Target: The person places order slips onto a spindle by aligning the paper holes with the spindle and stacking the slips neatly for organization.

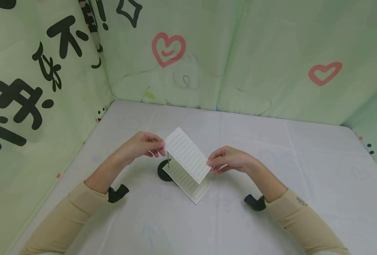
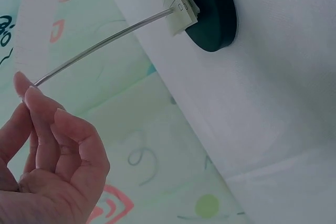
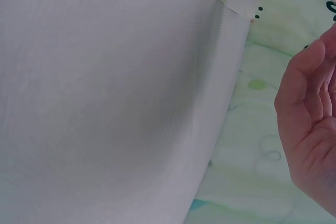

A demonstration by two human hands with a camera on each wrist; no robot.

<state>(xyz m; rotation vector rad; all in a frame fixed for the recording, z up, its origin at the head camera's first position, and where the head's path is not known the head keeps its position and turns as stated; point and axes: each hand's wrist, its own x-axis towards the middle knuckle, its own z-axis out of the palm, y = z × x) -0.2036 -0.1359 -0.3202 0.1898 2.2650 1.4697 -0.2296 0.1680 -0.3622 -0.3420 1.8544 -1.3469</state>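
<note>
A lined white paper slip (image 1: 186,154) is held up at a slant between both hands in the head view. My left hand (image 1: 147,143) pinches its left corner at the top of a thin metal spike (image 2: 100,45). The thumb and fingertips meet right at the spike's tip in the left wrist view. My right hand (image 1: 231,161) pinches the slip's right edge between thumb and fingers. Below, a small stack of similar lined slips (image 1: 194,194) sits pierced on the spike, low over its round black base (image 1: 164,174).
A white cloth-covered table (image 1: 255,226) lies under everything. Green printed curtains (image 1: 258,46) close off its back and sides. Black wrist-worn devices (image 1: 118,193) stick out from both sleeve cuffs.
</note>
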